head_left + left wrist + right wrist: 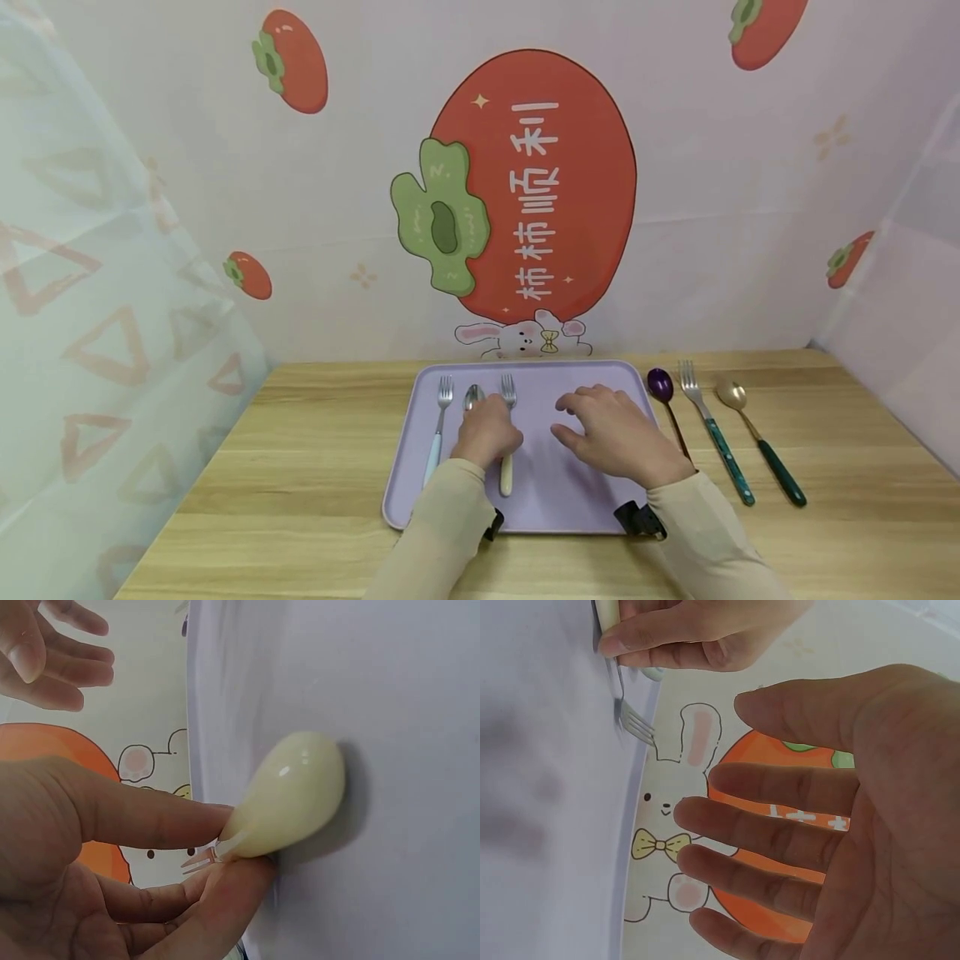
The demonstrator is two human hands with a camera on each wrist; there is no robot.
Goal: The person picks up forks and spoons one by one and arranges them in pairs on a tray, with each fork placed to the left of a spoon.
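Observation:
My left hand [486,432] pinches a fork with a cream handle [289,795] between thumb and fingers, low over the lilac tray [577,517]. In the right wrist view, the tines of this fork [636,724] point toward the tray's far rim. Left of it on the tray lies a silver spoon [473,395], mostly hidden by the left hand. Further left rests a fork with a pale blue handle [433,457]. Over the tray's right half, my right hand [618,433] hovers with fingers spread and nothing in them.
Right of the tray, on the wooden table [300,467], lie a purple spoon [660,385], a fork with a teal handle [726,454] and a spoon with a dark green handle [780,471]. A printed cloth wall [712,275] stands behind the table.

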